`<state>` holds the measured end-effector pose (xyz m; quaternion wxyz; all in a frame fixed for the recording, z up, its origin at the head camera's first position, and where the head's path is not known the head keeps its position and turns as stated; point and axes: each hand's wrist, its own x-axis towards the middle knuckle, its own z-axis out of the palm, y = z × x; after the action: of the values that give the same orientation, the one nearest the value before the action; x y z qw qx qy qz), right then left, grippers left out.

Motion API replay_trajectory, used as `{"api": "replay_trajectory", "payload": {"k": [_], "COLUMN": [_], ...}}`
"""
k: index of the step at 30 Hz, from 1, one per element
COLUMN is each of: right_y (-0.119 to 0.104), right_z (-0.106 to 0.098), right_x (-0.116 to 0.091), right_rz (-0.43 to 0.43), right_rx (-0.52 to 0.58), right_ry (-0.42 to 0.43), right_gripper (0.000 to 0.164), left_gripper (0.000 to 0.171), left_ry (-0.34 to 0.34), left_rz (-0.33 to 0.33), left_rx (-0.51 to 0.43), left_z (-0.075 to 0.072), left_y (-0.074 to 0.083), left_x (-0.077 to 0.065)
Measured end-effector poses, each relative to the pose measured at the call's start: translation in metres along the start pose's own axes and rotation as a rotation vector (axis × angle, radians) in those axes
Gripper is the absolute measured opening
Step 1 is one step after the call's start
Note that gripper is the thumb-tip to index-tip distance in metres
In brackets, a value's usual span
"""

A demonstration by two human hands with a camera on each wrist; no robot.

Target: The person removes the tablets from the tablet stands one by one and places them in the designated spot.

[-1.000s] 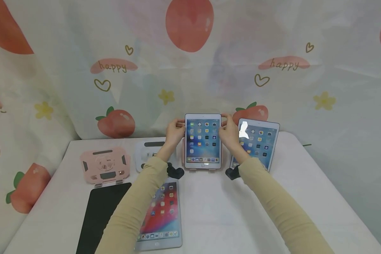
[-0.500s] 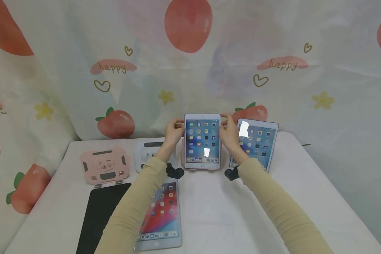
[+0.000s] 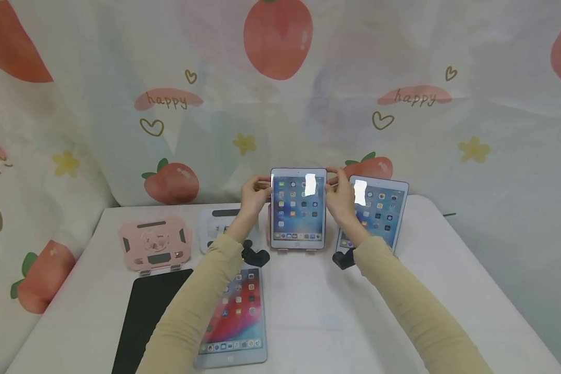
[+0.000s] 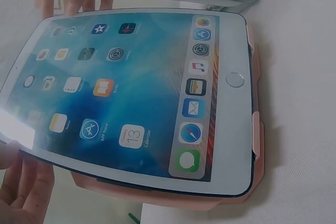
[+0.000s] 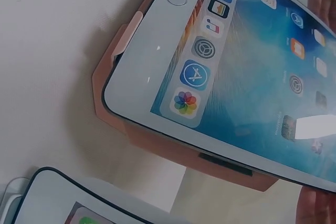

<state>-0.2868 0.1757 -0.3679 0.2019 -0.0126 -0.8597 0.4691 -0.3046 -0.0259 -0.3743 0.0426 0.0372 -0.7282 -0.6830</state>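
In the head view, a white-framed tablet [image 3: 299, 208] stands upright at the back middle of the table, its home screen lit. My left hand [image 3: 255, 195] grips its left edge near the top, and my right hand [image 3: 340, 198] grips the right edge at about the same height. Behind the tablet is a pink stand [image 4: 152, 196]; in the left wrist view its small lips cup the tablet's bottom edge. The right wrist view shows the same pink stand [image 5: 202, 166] jutting out past the tablet's side. Some fingers are hidden behind the tablet.
A second lit tablet [image 3: 378, 208] leans upright on the right. To the left are a pink stand [image 3: 156, 243] and a white stand [image 3: 234, 221], partly behind my left arm. A black tablet [image 3: 145, 317] and a larger lit tablet [image 3: 238, 322] lie in front of them.
The glare on the held tablet's screen has shifted from the bottom to near the top, so its tilt has changed slightly. Both hands stay on its side edges.
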Motion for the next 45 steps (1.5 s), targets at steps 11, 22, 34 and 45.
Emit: {"api": "replay_trajectory", "payload": {"k": [11, 22, 34, 45], "right_y": [-0.008, -0.008, -0.005, 0.003], "right_z": [-0.011, -0.025, -0.037, -0.046], "right_x": [-0.010, -0.021, -0.040, -0.059], "right_rz": [-0.053, -0.072, -0.055, 0.009], "right_rx": [0.038, 0.065, 0.104, 0.125], "right_ry": [0.009, -0.034, -0.109, -0.198], "right_gripper": [0.041, 0.040, 0.039, 0.039], "left_gripper": [0.025, 0.025, 0.027, 0.027], "left_ry": [-0.019, -0.072, -0.135, -0.156], "left_rz": [0.029, 0.067, 0.027, -0.016], "left_rx": [-0.038, -0.029, -0.003, 0.010], "left_z": [-0.005, -0.011, -0.018, -0.020], "left_y": [0.007, 0.014, 0.011, -0.002], "left_x": [-0.011, -0.029, -0.050, -0.067]}}
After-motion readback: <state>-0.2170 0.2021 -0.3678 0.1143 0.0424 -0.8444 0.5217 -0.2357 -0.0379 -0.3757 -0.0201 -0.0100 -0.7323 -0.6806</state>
